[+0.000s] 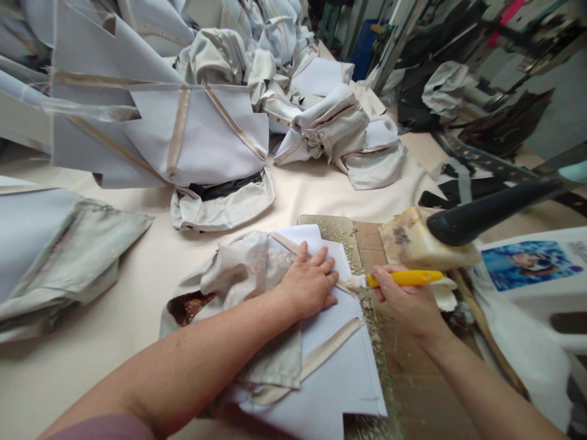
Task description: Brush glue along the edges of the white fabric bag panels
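While the left hand (308, 282) presses flat, fingers spread, on the white fabric piece (330, 360), the right hand (406, 302) pinches a yellow-handled brush (403, 278) at its edge.

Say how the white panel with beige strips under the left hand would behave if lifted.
The white fabric panel with beige strips lies flat with crisp edges under the left hand, so it is probably fairly stiff, likely light, and would bend rather than drape.

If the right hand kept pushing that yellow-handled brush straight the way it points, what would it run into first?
The right hand points the yellow-handled brush leftward, its tip at the edge of the white fabric piece. Going straight on, it would likely meet the fingers of the left hand pressing that piece flat, though depth is hard to judge.
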Action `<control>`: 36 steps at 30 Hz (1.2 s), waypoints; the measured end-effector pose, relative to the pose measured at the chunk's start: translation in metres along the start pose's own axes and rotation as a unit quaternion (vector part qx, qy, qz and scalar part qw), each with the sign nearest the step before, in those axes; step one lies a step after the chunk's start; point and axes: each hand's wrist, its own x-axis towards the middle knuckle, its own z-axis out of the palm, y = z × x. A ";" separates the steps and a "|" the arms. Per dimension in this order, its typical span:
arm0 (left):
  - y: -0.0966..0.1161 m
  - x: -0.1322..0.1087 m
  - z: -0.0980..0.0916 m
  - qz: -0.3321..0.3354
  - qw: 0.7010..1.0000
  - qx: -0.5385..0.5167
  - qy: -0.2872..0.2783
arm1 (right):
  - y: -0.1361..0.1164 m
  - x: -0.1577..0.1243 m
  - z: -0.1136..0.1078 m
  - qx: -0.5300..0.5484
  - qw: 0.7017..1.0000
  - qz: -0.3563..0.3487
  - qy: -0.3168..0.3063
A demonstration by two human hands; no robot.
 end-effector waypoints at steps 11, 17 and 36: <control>0.001 0.000 0.001 -0.003 1.000 0.009 -0.003 | 0.000 -0.028 0.001 -0.021 0.999 0.012 -0.033; 0.001 0.001 0.006 0.001 1.000 0.004 0.016 | -0.003 -0.042 -0.007 -0.039 0.997 0.017 -0.068; 0.024 -0.008 -0.030 -0.005 0.999 -0.007 -0.039 | 0.000 -0.046 -0.008 -0.007 0.999 0.018 0.028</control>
